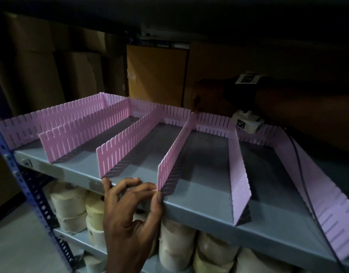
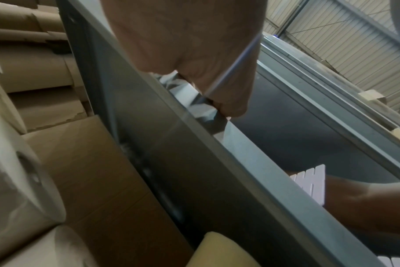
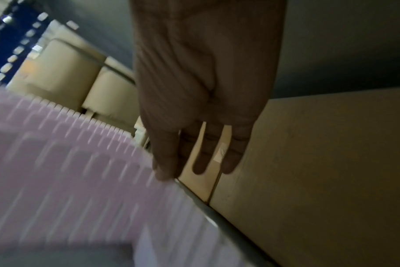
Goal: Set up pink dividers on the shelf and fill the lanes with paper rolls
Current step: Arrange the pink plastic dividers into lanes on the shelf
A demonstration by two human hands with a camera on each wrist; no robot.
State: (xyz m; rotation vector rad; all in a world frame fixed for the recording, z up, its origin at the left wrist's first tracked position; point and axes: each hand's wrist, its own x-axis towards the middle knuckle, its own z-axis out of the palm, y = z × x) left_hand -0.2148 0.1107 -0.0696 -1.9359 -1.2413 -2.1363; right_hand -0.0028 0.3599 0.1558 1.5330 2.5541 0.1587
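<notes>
Head view: grey shelf (image 1: 199,208) carries a pink slotted back strip (image 1: 175,115) along its rear edge, with pink dividers running front to back from it. Lanes between them hold nothing yet. Left hand (image 1: 128,209) is at the front lip of the shelf; its fingers (image 1: 148,187) are curled, fingertips and thumb pinching the near end of the middle divider (image 1: 174,152). Right hand (image 1: 201,95) reaches to the far end of the same divider, where it meets the back strip; too dark here to read its fingers. Paper rolls (image 1: 71,205) stand stacked on the lower shelf, under the working one.

Left wrist view: left hand (image 2: 194,59) seen from below against the shelf's front edge (image 2: 251,162); fingers bent over the lip, the pinch itself hidden. A bit of pink divider (image 2: 313,182) shows further along.

Right wrist view: blurred. Right hand (image 3: 201,86) has fingers (image 3: 164,157) straight and slightly parted, one fingertip touching the top of the pink strip (image 3: 80,153). No grip visible.

Judgement: still the divider set-up step; the middle divider is being seated and squared. Next move calls for pressing its far slot fully into the back strip and aligning the near end, then fetching rolls from below.
</notes>
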